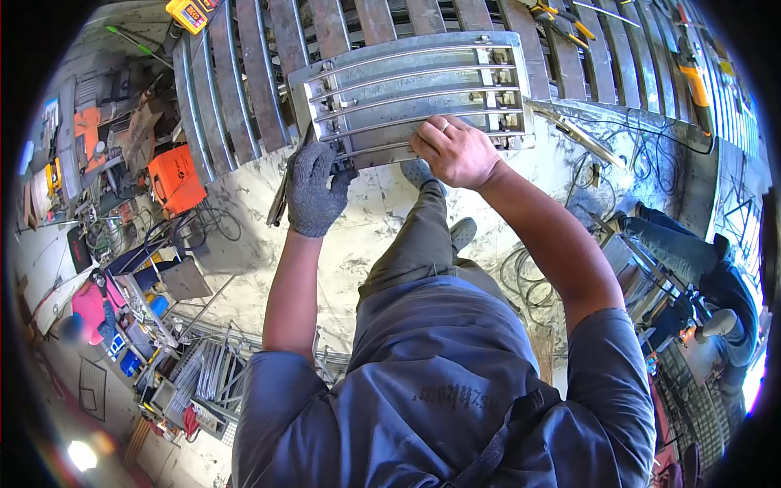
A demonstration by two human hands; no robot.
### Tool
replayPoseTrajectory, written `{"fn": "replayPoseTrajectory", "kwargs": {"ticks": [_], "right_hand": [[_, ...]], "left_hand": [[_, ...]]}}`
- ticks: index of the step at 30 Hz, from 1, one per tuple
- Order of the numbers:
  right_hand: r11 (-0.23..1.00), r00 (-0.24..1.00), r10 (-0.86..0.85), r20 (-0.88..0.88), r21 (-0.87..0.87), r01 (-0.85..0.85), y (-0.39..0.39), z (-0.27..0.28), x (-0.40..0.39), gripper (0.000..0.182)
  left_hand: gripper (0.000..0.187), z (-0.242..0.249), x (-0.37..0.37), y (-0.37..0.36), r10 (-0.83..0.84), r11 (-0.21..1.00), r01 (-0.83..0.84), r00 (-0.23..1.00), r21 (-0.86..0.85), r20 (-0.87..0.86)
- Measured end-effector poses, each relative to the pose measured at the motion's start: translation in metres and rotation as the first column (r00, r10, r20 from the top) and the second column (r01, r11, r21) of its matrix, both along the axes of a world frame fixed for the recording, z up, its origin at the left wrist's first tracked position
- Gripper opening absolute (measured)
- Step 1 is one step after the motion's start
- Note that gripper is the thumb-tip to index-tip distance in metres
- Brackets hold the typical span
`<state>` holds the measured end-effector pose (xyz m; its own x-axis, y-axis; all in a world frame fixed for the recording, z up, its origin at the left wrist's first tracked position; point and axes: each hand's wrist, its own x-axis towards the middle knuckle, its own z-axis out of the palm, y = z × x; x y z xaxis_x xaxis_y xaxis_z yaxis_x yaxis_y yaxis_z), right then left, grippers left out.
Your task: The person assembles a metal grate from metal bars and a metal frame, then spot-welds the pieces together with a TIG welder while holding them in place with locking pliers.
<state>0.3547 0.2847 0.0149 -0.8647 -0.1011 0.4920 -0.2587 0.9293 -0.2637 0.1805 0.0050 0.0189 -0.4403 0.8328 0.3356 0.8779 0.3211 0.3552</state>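
A metal rack [415, 99] of thin parallel rods on two slotted end strips lies on a grey metal plate [390, 58] with handwriting on it. My left hand [315, 189], in a dark grey knitted glove, is closed at the plate's near left corner, beside the rod ends. What lies between its thumb and fingers is dark and I cannot make it out. My bare right hand [455, 151], with a ring, has its fingers curled down onto the nearest rods, right of the middle. The fingertips are partly hidden.
The plate rests on a slatted metal bench [325, 28]. Yellow-handled pliers [561, 26] and a yellow tool [194, 12] lie on it. An orange case [176, 179] stands on the floor at left. Cables [529, 276] coil on the floor. Another person [691, 260] crouches at right.
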Motion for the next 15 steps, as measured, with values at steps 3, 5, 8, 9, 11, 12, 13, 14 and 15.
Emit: {"fn": "replayPoseTrajectory", "kwargs": {"ticks": [3,5,8,9,11,12,13,14,15], "right_hand": [[1.0,1.0,0.003,-0.006,0.014,-0.003,0.001,0.002,0.001,0.033],[1.0,1.0,0.01,0.014,0.0,-0.01,0.001,0.001,0.004,0.035],[0.999,0.999,0.032,-0.035,-0.007,-0.032,0.004,0.008,0.008,0.038],[0.999,0.997,0.045,-0.063,-0.005,-0.045,0.007,0.011,0.011,0.04],[0.998,1.0,0.014,-0.024,0.058,-0.013,0.007,0.006,0.027,0.044],[0.995,1.0,-0.016,-0.004,0.102,0.017,0.008,0.006,0.035,0.047],[0.988,0.999,-0.047,0.014,0.146,0.045,0.01,0.006,0.042,0.05],[0.985,0.997,-0.073,0.011,0.156,0.071,0.011,0.006,0.049,0.052],[0.979,0.993,-0.106,0.059,0.181,0.094,0.011,0.011,0.053,0.051]], "left_hand": [[0.054,0.004,0.001,0.0,0.035,0.999,-0.034,0.996,-0.018,0.079],[0.058,0.01,0.006,0.003,0.077,0.997,-0.075,0.995,-0.031,0.07],[0.067,0.027,0.032,0.011,0.108,0.992,-0.11,0.994,-0.055,-0.034],[0.071,0.025,0.044,0.013,0.012,0.993,-0.029,0.988,-0.114,-0.153],[0.067,0.022,0.064,0.027,-0.118,0.983,0.084,0.972,-0.164,-0.204],[0.066,0.022,0.076,0.037,-0.098,0.979,0.057,0.973,-0.197,-0.207],[0.064,0.022,0.085,0.045,-0.078,0.973,0.028,0.975,-0.229,-0.21],[0.062,0.021,0.089,0.053,-0.055,0.97,0.008,0.981,-0.244,-0.186],[0.061,0.02,0.092,0.06,-0.034,0.965,-0.009,0.987,-0.26,-0.16]]}}
